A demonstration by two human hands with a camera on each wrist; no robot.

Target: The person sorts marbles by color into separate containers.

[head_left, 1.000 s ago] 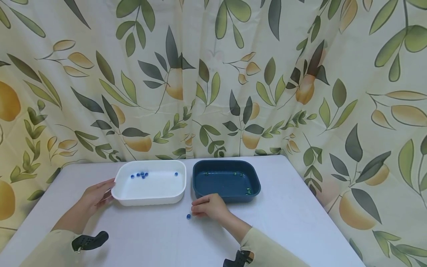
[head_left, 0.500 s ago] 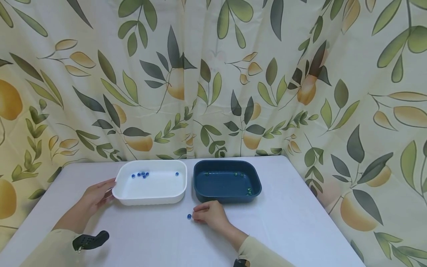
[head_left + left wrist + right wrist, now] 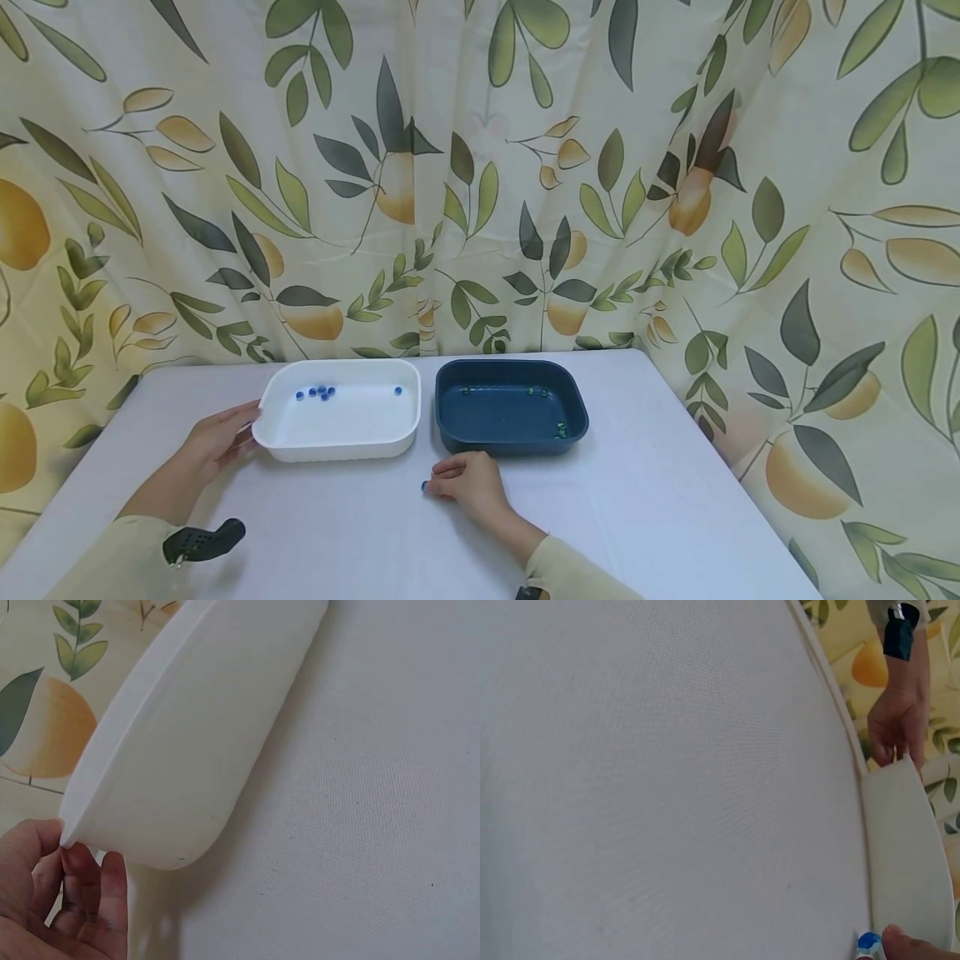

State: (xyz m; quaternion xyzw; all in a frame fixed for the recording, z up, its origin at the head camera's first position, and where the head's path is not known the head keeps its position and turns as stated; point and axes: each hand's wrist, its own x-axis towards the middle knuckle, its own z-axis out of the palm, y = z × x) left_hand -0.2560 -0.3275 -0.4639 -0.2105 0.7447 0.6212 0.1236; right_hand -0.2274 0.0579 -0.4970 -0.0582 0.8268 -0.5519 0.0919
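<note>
My left hand (image 3: 219,437) holds the left rim of a white plastic tray (image 3: 330,450); the left wrist view shows the thumb and fingers (image 3: 114,889) at the tray's corner. Inside that tray lie several blue marbles (image 3: 322,397). My right hand (image 3: 474,487) is low over the table in front of a navy tray (image 3: 510,446). Its thumb and fingertips pinch a single blue marble (image 3: 424,487) on the cloth, covering part of it. In the right wrist view this marble (image 3: 868,941) sits against the thumb (image 3: 904,945).
Several small green marbles (image 3: 560,431) lie in the navy tray. The two trays stand side by side with a narrow gap at the back of the white-covered table (image 3: 337,533). Behind them hangs a leaf-and-fruit patterned curtain (image 3: 480,250).
My right hand has come down from the navy tray's front edge and moved slightly left, its fingertips now at the lone blue marble. The left hand keeps its hold on the white tray.
</note>
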